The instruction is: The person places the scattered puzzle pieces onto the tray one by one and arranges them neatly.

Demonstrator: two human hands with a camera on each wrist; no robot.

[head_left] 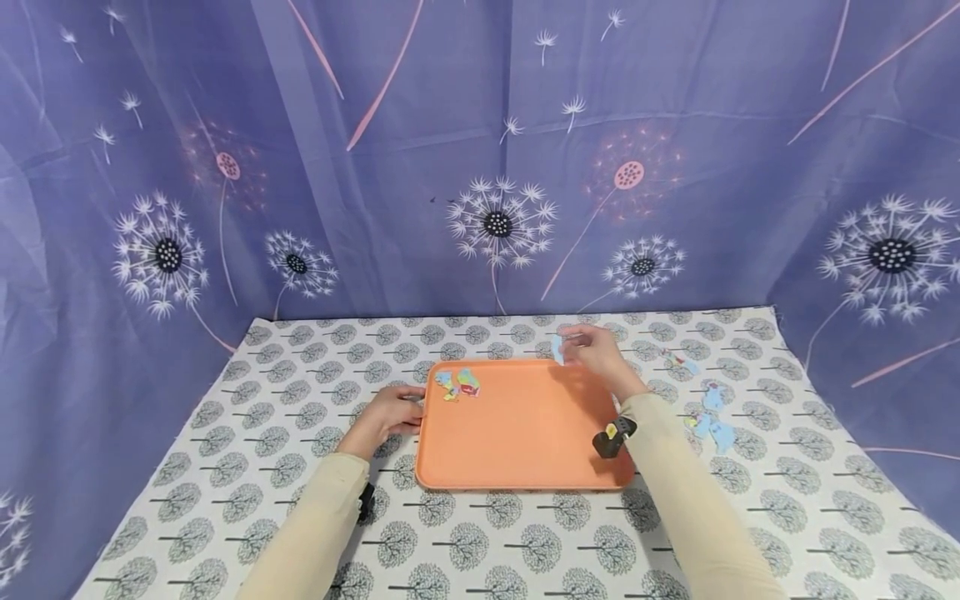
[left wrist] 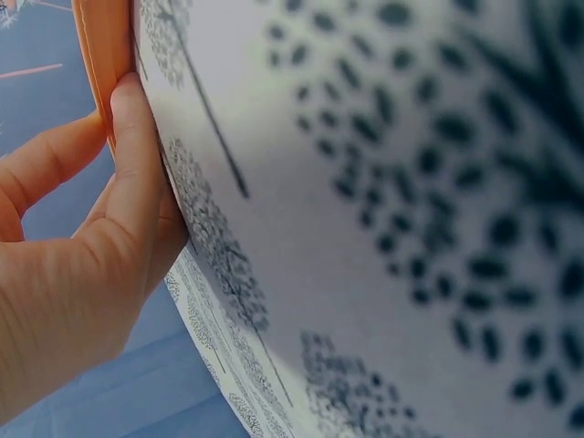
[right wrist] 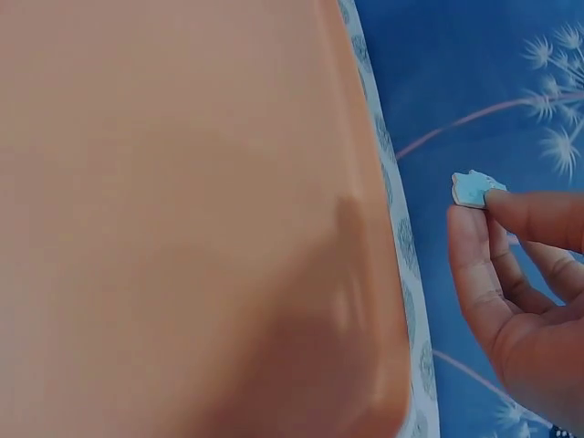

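Note:
My right hand (head_left: pixel 595 354) pinches a light-blue puzzle piece (right wrist: pixel 474 189) between thumb and fingertip, above the far edge of an orange tray (head_left: pixel 525 433). In the right wrist view the piece looks thin and irregular in outline. At the tray's left side, my left hand (head_left: pixel 390 414) grips the rim, its thumb on the edge and its fingers against the side, as the left wrist view shows. Several colourful puzzle pieces (head_left: pixel 468 383) lie in the tray's far left corner.
More loose pieces (head_left: pixel 712 425), mostly light blue, lie on the cloth right of the tray, with a few small ones (head_left: pixel 681 362) farther back. A tree-print cloth (head_left: pixel 262 467) covers the table. Purple dandelion-print curtains (head_left: pixel 390 208) hang behind and at both sides.

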